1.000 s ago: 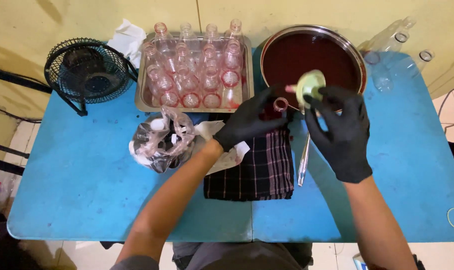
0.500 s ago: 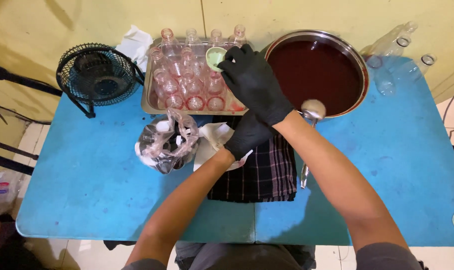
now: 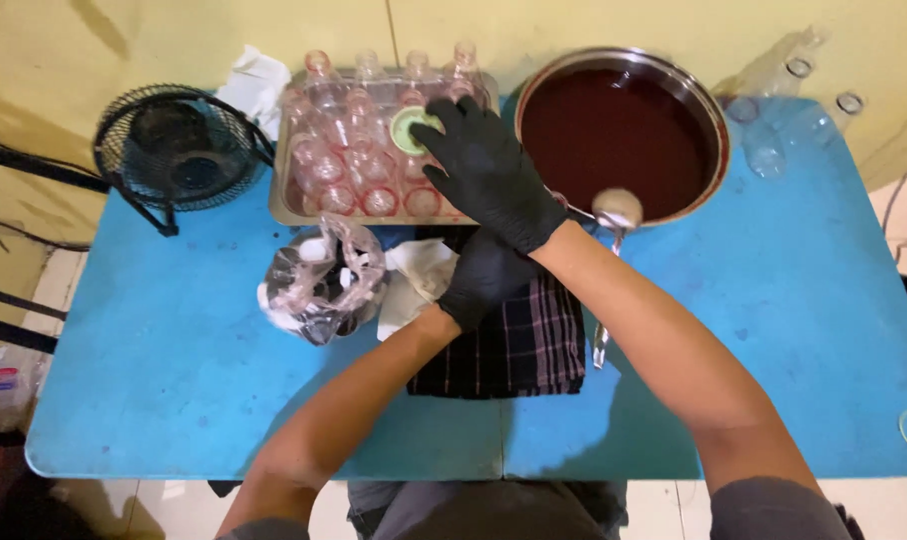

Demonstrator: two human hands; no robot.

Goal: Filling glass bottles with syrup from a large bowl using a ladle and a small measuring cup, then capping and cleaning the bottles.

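**Blue table, crowded at the far edge**

A blue table [image 3: 154,360] carries a metal tray [image 3: 279,205] of clear bottles, a wide pan [image 3: 709,100] of dark red liquid, a small black fan [image 3: 179,145], a crumpled plastic bag [image 3: 319,280], a dark checked cloth [image 3: 519,345] — and loose empty bottles [image 3: 774,140] at the far right corner.

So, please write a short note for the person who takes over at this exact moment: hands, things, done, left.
Right hand: black glove, reaching over the tray, holding a small green funnel on a bottle mouth.
Left hand: black glove, low over the checked cloth; whether it holds anything cannot be seen.
Things: tray of clear bottles, bowl of dark liquid to its right, ladle resting at the bowl's rim.
Done: funnel placed.
Left: bottles look unfilled.
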